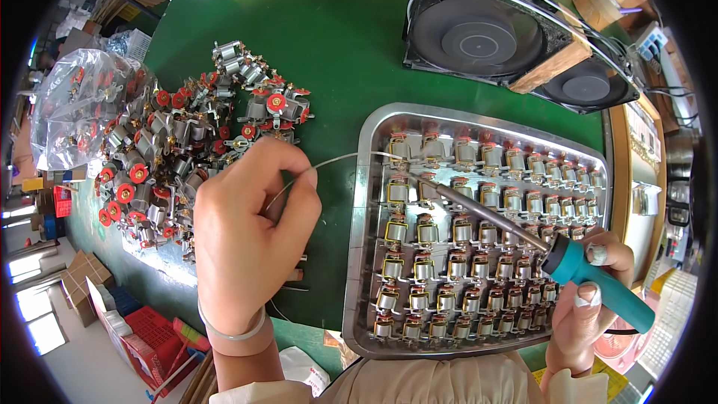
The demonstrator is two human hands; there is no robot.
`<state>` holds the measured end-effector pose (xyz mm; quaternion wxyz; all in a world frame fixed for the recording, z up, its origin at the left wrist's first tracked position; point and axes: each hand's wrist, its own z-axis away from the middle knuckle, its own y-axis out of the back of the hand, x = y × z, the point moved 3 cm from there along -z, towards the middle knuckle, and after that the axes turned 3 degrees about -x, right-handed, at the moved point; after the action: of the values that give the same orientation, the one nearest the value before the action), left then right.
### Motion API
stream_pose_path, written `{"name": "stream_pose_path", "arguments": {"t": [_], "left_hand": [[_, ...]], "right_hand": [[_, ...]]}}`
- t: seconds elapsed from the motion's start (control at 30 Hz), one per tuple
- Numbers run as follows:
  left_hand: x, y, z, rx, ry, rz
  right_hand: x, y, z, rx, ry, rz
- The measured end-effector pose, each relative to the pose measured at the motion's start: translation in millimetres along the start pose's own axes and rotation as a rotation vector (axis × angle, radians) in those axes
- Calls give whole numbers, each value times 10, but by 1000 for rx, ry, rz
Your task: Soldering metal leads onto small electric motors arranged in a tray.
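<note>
My left hand (250, 232) is closed in a pinch on a thin strand of solder wire (340, 157), whose free end reaches over the tray's upper left corner. In my right hand (583, 307) is a soldering iron (606, 295) with a teal handle. Its metal shaft points up and left, and the tip lies close to the wire's end at a small metal part (399, 151) in the top row. The metal tray (366, 202) holds several rows of these silvery parts with terminals. Whether tip and wire touch is too small to tell.
A heap of loose metal parts with red discs (149, 150) lies on the green table (329, 45) at the left, by a clear plastic bag (75, 105). Two black fans (479, 45) stand at the back right. Red baskets (157, 337) sit at the lower left.
</note>
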<state>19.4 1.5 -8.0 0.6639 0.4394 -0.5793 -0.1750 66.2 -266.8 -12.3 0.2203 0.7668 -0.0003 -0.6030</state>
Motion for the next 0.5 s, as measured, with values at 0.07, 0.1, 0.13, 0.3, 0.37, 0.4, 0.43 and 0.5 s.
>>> {"name": "stream_pose_path", "arguments": {"t": [0.07,0.1,0.13,0.3,0.37,0.4,0.43,0.5], "left_hand": [[0,44,17,108,-20,110],[13,79,30,116,-23,105],[7,64,18,147,-58,137],[8,31,10,226,-131,316],[-6,44,19,147,-142,480],[25,42,39,119,-133,578],[44,79,56,135,-153,562],[19,101,72,8,-29,773]], "right_hand": [[-16,42,15,33,32,-25],[-50,53,8,34,40,-31],[-59,64,8,46,41,-22],[-147,209,107,97,96,-26],[-154,319,200,108,110,-44],[-148,377,252,115,119,-53],[-137,432,294,120,131,-71],[-162,523,392,141,169,-90]]}}
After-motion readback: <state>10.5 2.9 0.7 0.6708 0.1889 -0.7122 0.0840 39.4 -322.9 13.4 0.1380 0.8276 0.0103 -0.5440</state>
